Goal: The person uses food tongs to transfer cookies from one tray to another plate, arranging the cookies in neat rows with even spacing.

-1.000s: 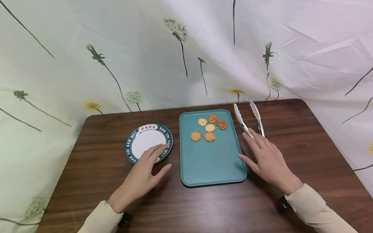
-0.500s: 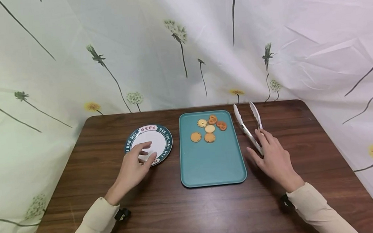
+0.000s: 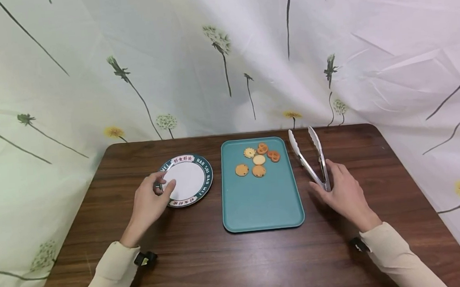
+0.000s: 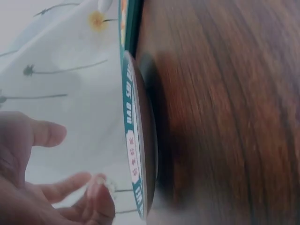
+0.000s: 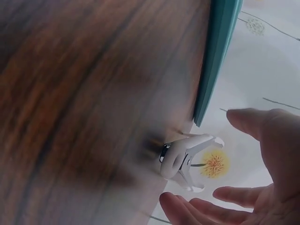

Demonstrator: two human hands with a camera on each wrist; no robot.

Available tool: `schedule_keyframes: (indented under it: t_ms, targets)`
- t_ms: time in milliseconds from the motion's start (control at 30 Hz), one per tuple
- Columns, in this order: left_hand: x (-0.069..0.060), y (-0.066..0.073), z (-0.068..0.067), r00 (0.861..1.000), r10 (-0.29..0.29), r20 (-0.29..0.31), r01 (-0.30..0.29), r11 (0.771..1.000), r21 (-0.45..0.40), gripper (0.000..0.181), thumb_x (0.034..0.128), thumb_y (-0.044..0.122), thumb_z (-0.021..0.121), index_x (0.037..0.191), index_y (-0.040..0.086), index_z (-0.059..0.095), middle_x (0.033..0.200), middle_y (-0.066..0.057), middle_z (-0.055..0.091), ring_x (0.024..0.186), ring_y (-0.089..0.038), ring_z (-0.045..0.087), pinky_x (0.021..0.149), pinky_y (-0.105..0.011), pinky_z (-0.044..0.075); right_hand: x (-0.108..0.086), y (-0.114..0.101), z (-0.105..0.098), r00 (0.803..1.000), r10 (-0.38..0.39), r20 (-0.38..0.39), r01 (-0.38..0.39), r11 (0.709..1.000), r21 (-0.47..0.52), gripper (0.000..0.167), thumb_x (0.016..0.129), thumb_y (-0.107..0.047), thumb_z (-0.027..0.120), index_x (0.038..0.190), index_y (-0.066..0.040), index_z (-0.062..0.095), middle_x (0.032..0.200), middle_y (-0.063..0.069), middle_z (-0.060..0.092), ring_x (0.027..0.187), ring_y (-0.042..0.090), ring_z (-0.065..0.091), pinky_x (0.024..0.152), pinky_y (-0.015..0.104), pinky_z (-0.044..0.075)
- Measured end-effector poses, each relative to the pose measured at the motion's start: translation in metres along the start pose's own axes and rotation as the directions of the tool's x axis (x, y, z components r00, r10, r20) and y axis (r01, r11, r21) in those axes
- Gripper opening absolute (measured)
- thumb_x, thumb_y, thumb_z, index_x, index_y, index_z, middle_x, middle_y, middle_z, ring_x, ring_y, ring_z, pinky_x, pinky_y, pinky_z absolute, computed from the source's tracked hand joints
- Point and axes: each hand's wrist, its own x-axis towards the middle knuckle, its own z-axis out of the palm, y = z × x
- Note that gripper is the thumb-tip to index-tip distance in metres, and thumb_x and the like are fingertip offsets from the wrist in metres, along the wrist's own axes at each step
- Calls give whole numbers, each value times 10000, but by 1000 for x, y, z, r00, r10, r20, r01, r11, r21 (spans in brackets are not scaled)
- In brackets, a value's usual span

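Note:
Over the left rim of the white plate with a teal lettered border (image 3: pixel 184 180), my left hand (image 3: pixel 148 202) hovers with bent, parted fingers. In the left wrist view a gap separates the thumb and fingers from the plate (image 4: pixel 132 140). Metal tongs (image 3: pixel 322 172) lie spread on the table, their hinge end beside my right hand (image 3: pixel 347 195). The right wrist view has the tongs (image 5: pixel 180 159) between thumb and fingers, ungripped. Several cookies, among them a round one (image 3: pixel 241 170) and a pretzel shape (image 3: pixel 273 156), lie on the teal tray (image 3: pixel 262 203).
The brown wooden table (image 3: pixel 238 267) reaches back to a white cloth backdrop (image 3: pixel 176 67) printed with dandelions. The tray stands between the plate on the left and the tongs on the right.
My left hand has drawn back leftward across the plate, its fingers bending more. My right hand has shifted slightly right and back from the tongs. Plate, tray and tongs stay in place.

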Motion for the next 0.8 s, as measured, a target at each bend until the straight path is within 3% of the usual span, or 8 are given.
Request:
schedule_keyframes:
  t_ms: [133, 233, 433, 700, 800]
  targets:
    - [2, -6, -4, 997, -75, 22, 74, 997, 15, 616, 1028, 392, 629, 1447, -48, 527, 1207, -258, 590, 980, -336, 562, 743, -300, 435, 2, 4, 0, 1000, 7, 25, -8, 1000, 18, 881, 906, -483, 773, 1525, 47, 436, 1404, 313, 557, 1200, 536, 588, 893, 735, 540]
    - [4, -11, -6, 990, -131, 55, 131, 991, 9, 675, 1036, 410, 608, 1494, -64, 461, 1286, -289, 547, 1047, -370, 557, 785, -345, 459, 5, 8, 1, 1000, 4, 21, -4, 999, 35, 880, 902, -462, 785, 1504, 83, 444, 1353, 336, 580, 1131, 508, 624, 885, 706, 556]
    - [8, -18, -6, 958, -247, 147, 253, 967, -22, 791, 1053, 473, 547, 1582, -64, 309, 1473, -334, 414, 1230, -436, 508, 971, -525, 512, 13, 14, -2, 997, 52, 51, -55, 997, 57, 912, 910, -485, 775, 1518, 94, 418, 1302, 337, 596, 933, 391, 707, 814, 606, 606]
    - [16, -26, -5, 921, -299, 249, 314, 949, -21, 848, 1076, 514, 461, 1601, -103, 213, 1499, -360, 396, 1224, -426, 489, 968, -507, 518, 18, 17, -2, 987, 102, 125, -112, 990, 81, 978, 909, -556, 749, 1554, 75, 371, 1323, 307, 602, 916, 339, 737, 818, 552, 626]
    - [17, -28, -6, 914, -306, 266, 322, 947, -18, 818, 1086, 489, 450, 1600, -104, 218, 1492, -363, 416, 1203, -419, 493, 952, -490, 521, 20, 17, 0, 988, 94, 125, -105, 991, 88, 963, 904, -537, 764, 1546, 73, 386, 1268, 287, 637, 870, 300, 730, 789, 502, 623]
